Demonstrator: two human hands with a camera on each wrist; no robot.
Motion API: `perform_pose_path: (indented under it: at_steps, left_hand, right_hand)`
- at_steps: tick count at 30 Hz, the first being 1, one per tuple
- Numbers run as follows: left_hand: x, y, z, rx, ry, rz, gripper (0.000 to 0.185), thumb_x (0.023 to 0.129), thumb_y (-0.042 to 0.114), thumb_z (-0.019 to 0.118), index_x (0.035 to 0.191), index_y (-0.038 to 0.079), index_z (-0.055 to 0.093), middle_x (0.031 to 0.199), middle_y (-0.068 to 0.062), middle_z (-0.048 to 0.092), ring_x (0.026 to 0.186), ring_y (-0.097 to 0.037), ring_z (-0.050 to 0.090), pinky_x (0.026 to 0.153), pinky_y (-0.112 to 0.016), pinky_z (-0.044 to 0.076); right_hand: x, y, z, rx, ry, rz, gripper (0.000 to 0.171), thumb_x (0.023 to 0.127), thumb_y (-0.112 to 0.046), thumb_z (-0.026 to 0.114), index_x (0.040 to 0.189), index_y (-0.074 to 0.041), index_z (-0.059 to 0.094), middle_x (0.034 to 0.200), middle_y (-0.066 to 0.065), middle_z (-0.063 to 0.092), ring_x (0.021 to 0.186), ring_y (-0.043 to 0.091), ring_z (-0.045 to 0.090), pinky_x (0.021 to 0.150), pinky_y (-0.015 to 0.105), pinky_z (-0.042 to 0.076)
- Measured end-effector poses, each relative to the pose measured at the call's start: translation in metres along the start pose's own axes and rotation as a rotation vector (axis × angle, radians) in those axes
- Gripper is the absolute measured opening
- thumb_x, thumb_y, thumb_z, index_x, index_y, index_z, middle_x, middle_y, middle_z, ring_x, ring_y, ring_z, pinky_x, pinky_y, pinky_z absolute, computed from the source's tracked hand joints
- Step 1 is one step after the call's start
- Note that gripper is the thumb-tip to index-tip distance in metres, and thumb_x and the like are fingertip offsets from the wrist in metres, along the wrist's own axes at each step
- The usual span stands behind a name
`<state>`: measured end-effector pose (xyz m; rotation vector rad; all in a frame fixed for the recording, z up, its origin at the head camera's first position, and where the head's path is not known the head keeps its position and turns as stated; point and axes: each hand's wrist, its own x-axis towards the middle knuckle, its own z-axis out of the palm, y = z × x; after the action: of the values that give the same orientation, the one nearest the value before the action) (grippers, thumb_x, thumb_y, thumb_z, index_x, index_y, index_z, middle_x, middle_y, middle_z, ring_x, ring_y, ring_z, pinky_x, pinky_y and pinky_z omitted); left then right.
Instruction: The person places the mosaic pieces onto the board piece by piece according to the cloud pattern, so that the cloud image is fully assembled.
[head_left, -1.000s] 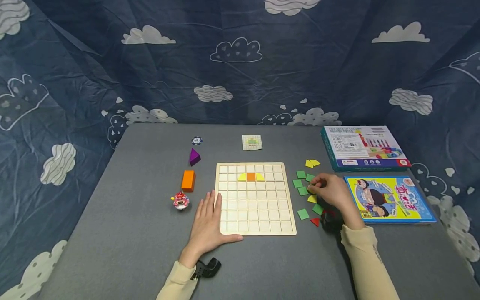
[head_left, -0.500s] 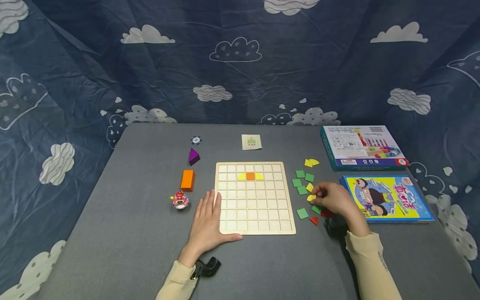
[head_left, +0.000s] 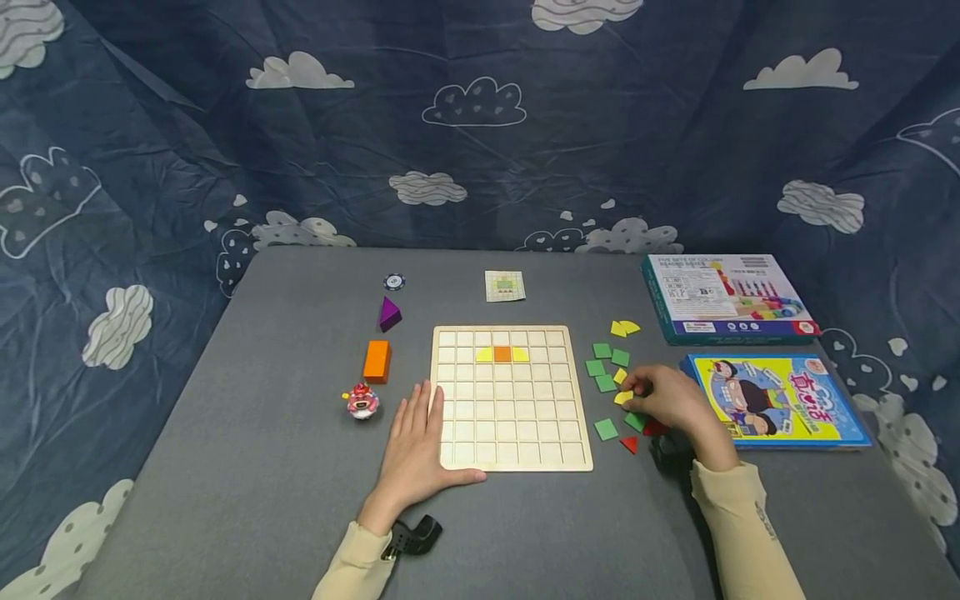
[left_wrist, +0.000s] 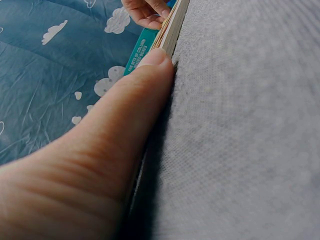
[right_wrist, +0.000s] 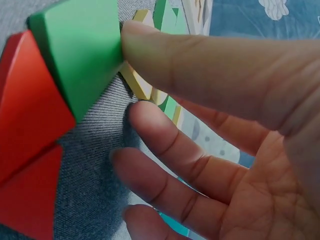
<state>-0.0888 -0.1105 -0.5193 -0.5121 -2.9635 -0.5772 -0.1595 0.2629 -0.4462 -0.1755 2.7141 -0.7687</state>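
The left hand [head_left: 414,454] had straight fingers, the board [head_left: 517,409] against them. A yellow tile [head_left: 622,398] lay at the fingertips of the right hand [head_left: 666,397]; whether they pinched it, I couldn't tell.

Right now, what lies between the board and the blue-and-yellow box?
In the head view: green tiles, yellow tiles, red tiles and the right hand.

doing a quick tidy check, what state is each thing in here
board: mostly bare, one orange tile and two yellow tiles set in it
left hand: fingers straight, thumb along the board's near edge
right hand: fingertips at a yellow piece, grip unclear
green tiles: loose, off the board
red tiles: loose too
picture card: printed side up
teal-sided box: closed
blue-edged box: closed
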Motion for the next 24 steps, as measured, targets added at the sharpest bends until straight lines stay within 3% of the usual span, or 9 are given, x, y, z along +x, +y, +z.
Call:
perform_pose_path:
  at_steps: [14, 24]
  left_hand:
    - [0.0, 0.002, 0.0, -0.008, -0.025, -0.018, 0.134, 0.058, 0.083, 0.063, 0.15, -0.002, 0.014, 0.156, -0.021, 0.006, 0.143, -0.03, 0.001, 0.114, -0.041, -0.001]
    - [0.0, 0.001, -0.001, -0.008, -0.015, -0.014, 0.134, 0.058, 0.082, 0.063, 0.15, -0.002, 0.014, 0.155, -0.021, 0.007, 0.143, -0.031, 0.002, 0.114, -0.042, -0.001]
  right_hand:
    - [-0.002, -0.001, 0.006, 0.004, 0.073, -0.039, 0.015, 0.078, -0.012, 0.079, 0.082, -0.008, 0.065, 0.071, 0.001, 0.054, 0.067, 0.02, 0.047, 0.06, 0.034, 0.035]
    - [0.006, -0.03, 0.03, 0.088, 0.264, -0.144, 0.018, 0.077, -0.013, 0.08, 0.084, -0.006, 0.065, 0.068, 0.0, 0.055, 0.058, 0.017, 0.044, 0.051, 0.029, 0.031]
